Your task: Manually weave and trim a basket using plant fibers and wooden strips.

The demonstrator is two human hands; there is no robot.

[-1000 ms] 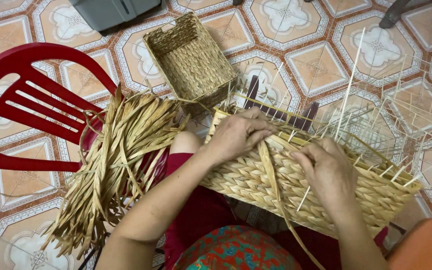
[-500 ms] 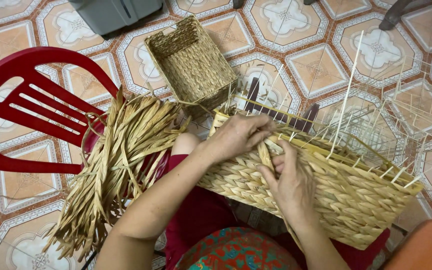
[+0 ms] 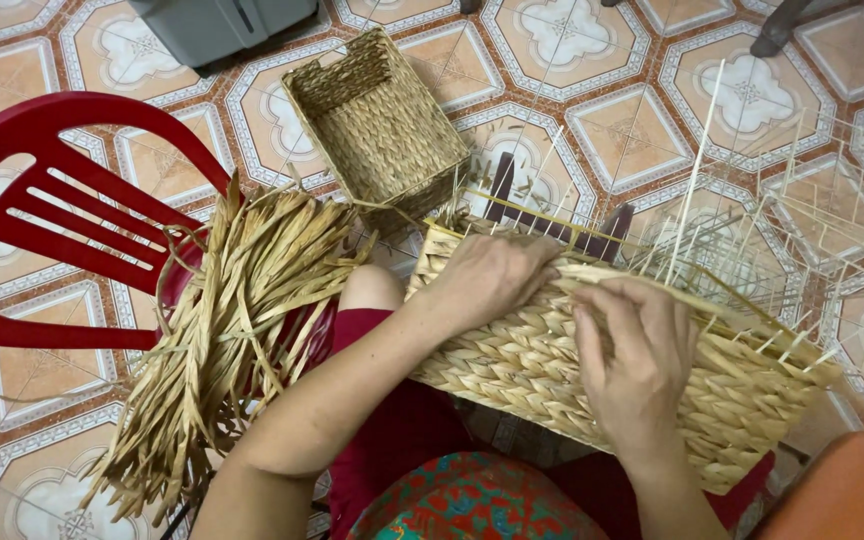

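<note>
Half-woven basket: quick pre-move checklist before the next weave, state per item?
1. Half-woven basket resting across the lap: ok.
2. Left hand on the top rim: ok.
3. Right hand pressing the woven side: ok.
4. Strand gripped in the fingers: cannot tell.
5. Bundle of dried strands close by the left arm, on the red chair: ok.
6. Upright thin sticks free of the hands: ok.
</note>
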